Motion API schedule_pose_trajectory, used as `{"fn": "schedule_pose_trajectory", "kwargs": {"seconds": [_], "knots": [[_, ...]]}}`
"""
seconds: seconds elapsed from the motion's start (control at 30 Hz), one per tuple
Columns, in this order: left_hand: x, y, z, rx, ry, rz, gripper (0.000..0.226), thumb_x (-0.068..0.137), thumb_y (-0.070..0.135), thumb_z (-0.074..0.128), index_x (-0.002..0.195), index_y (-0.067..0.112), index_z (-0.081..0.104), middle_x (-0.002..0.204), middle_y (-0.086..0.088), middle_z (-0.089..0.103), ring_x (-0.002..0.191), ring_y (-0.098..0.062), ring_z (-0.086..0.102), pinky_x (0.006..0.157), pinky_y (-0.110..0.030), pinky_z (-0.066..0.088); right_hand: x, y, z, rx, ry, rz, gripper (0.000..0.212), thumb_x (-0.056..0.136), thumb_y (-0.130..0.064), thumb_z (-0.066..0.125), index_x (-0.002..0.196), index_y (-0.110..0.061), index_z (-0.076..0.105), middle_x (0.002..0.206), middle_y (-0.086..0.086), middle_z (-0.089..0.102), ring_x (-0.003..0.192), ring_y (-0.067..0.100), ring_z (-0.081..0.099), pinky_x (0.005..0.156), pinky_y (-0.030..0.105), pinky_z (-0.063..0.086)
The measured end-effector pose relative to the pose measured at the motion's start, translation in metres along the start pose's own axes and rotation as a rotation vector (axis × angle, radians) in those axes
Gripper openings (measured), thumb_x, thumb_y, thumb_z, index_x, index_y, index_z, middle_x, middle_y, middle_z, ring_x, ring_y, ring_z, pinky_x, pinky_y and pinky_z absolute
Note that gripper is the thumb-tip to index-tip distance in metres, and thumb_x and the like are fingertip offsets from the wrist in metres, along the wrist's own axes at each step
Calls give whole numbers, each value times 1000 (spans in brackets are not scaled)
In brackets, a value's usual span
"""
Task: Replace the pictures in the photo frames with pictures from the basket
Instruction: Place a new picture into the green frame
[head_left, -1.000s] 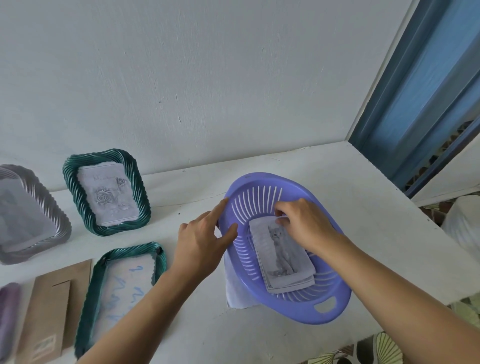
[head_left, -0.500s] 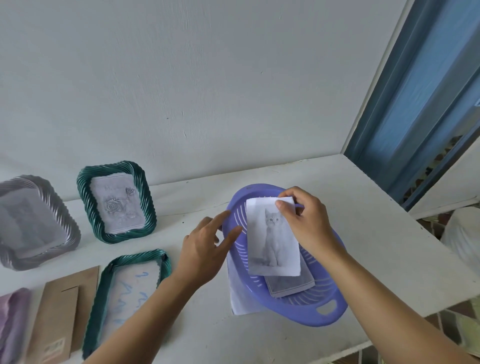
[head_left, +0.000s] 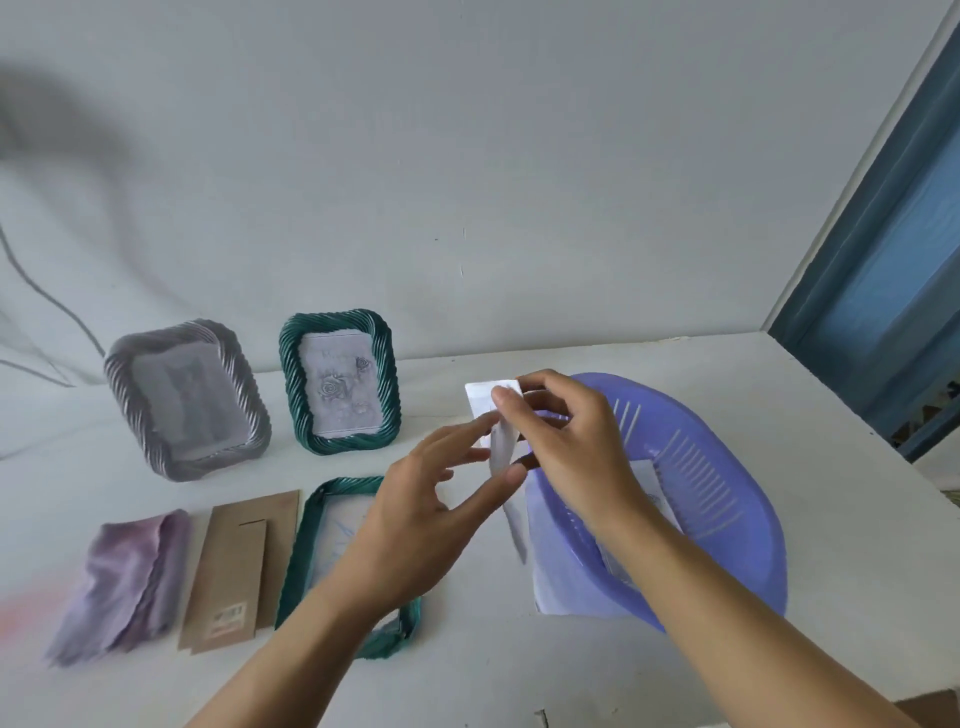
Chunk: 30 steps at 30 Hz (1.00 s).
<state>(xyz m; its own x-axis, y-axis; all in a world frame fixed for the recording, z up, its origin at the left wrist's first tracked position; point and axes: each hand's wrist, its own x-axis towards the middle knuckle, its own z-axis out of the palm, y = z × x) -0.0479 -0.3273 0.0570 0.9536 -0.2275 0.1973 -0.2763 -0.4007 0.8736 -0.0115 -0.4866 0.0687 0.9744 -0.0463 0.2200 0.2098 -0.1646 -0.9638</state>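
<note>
White table (head_left: 727, 364); purple basket (head_left: 753, 519) at 4 o'clock.
Right hand (head_left: 576, 441) pinching paper picture (head_left: 491, 397); left hand (head_left: 415, 514) touching it, fingers straight.

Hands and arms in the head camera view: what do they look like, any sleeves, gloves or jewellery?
The left hand and right hand are bare: no gloves or rings show. The left forearm and right forearm are bare too, with no sleeve, watch or bracelet visible down to the picture's edge. No markings can be made out.

basket (head_left: 727, 499) right, frames (head_left: 340, 384) left
</note>
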Motion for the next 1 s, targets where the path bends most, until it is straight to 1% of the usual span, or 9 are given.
{"fn": "schedule_pose_trajectory", "kwargs": {"seconds": [0.13,0.23,0.3,0.4,0.5,0.67,0.77,0.83,1.0], "knots": [[-18,-14,-22,-8,97,-75,57,83,41,76,136,42,54,122,32,63,107,8,63,90,-15,49,-9,-4,32,139,-142,117,35,97,-41,56,97,-11,73,92,4,74,81,21,74,61,43,61],[-28,-30,-39,-83,162,-134,51,87,29,75,134,40,56,118,17,69,102,-6,69,88,-34,58,-13,5,55,97,-222,95,35,100,-43,53,96,-15,75,96,0,75,86,19,71,76,42,58],[-34,-40,-51,-162,208,-192,48,88,20,73,128,42,58,112,8,73,97,-14,72,86,-50,59,-18,12,69,-6,-239,45,27,99,-39,56,94,-21,76,96,-10,74,93,7,67,81,29,52],[-41,-53,-69,-300,239,-249,54,89,1,67,124,41,60,106,0,76,91,-24,74,89,-54,57,-22,26,88,-179,-262,-52,14,95,-33,63,99,-31,76,108,-19,66,109,0,57,85,15,41],[-46,-68,-87,-427,215,-306,59,91,-11,60,133,31,55,110,-6,75,98,-35,72,93,-54,55,-26,43,102,-287,-299,-30,20,92,-38,65,110,-43,70,125,-19,52,122,-2,46,98,20,39],[-50,-101,-106,-535,131,-414,69,88,-11,63,142,30,48,116,-15,72,107,-38,68,94,-53,54,-31,57,116,-172,-332,69,31,87,-28,73,114,-41,68,121,-23,59,99,4,61,84,14,47],[-49,-118,-109,-432,130,-456,69,87,-7,68,141,32,49,114,-12,72,97,-33,72,87,-50,58,-32,67,121,-213,-255,77,31,81,-19,80,108,-31,71,102,-22,65,75,8,62,70,10,45],[-48,-125,-109,-264,152,-457,64,85,1,74,135,35,54,108,-9,71,77,-19,73,76,-34,60,-32,73,124,-286,-215,66,31,77,-15,83,105,-26,73,86,-20,63,65,8,57,65,10,42],[-46,-134,-106,206,94,-388,52,82,23,80,128,38,60,95,12,64,71,-6,67,65,-15,53,-33,87,128,-470,-240,4,39,78,-18,82,114,-22,71,94,-15,63,75,3,58,72,9,46]]}}
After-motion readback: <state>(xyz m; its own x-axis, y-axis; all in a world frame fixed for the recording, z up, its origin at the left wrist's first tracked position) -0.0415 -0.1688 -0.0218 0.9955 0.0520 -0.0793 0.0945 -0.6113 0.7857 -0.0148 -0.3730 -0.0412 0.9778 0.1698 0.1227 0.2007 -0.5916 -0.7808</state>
